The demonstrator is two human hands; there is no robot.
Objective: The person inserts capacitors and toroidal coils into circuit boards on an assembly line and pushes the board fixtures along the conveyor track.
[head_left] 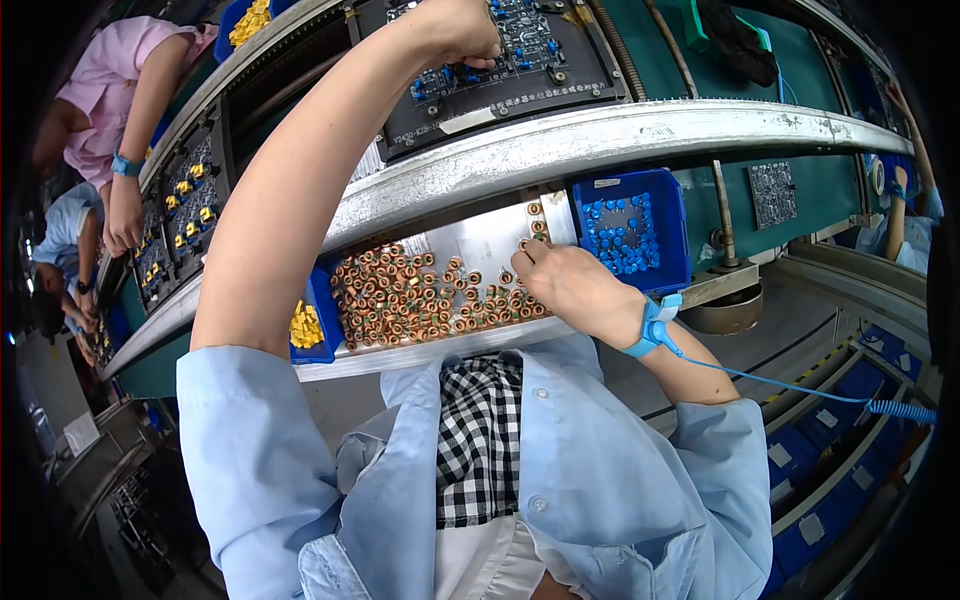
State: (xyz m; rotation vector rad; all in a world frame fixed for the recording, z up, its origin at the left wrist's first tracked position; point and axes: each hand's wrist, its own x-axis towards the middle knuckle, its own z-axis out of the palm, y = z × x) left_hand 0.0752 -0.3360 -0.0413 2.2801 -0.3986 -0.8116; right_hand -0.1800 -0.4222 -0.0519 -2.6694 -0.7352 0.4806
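My left hand reaches far forward over a black fixture plate that carries circuit boards with small blue parts. Its fingers are curled down against the boards, and whatever they hold is hidden. Closer to me, my right hand is at a metal tray with many copper-wound ring coils. Thumb and forefinger are pinched together among the coils at the tray's right part, on what appears to be one coil. A blue wrist strap with a coiled cord circles the right wrist.
A blue bin of blue disc parts adjoins the tray's right end; another bin with yellow parts is at its left. A metal rail runs between tray and fixture. Co-workers' hands work at the left. One loose board lies right.
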